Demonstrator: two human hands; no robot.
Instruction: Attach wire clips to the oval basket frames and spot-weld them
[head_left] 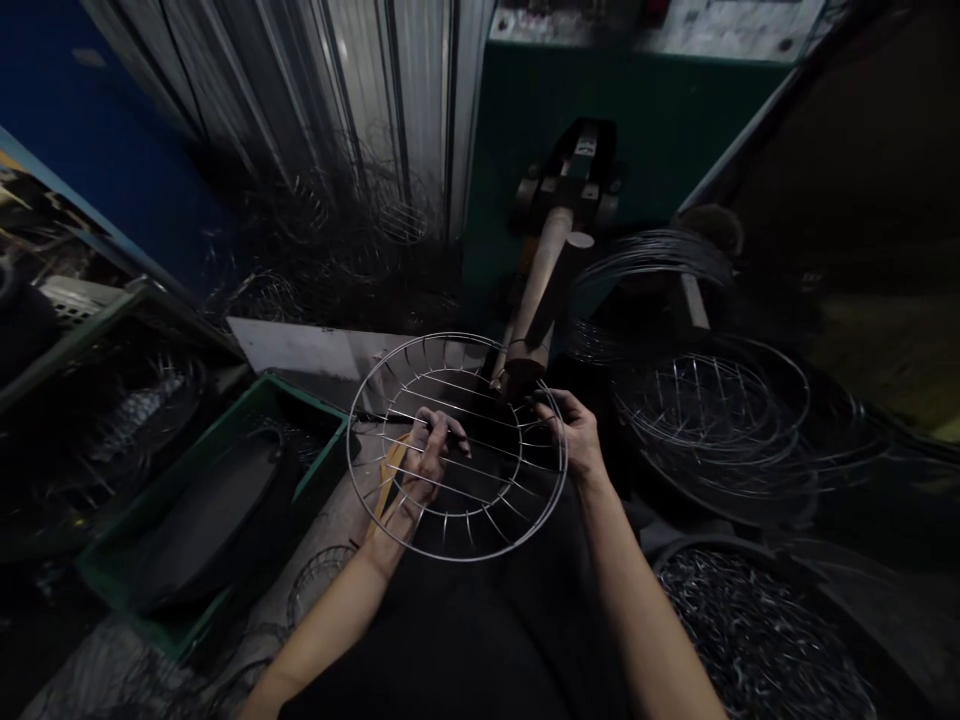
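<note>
A round wire basket (469, 557), with a large outer ring, a smaller inner ring and parallel cross wires, is held in front of me beside the machine's electrode arms. My right hand (576, 432) is closed on its right rim, fingers and thumb at the outer ring. Behind the cross wires, my left hand (426, 458) shows with its fingers curled. What it holds, if anything, I cannot make out. Close to the inner ring's upper right edge is the dark tip of the thick cylindrical machine arm (546, 270).
On the left stands a green crate (315, 500) holding a dark oval pan (217, 500). To the right, wire rings (712, 400) are piled above a tub of small metal pieces (750, 620). A wire coil (660, 255) hangs by the green machine (517, 130). Tangled wire lies by the corrugated wall (360, 60).
</note>
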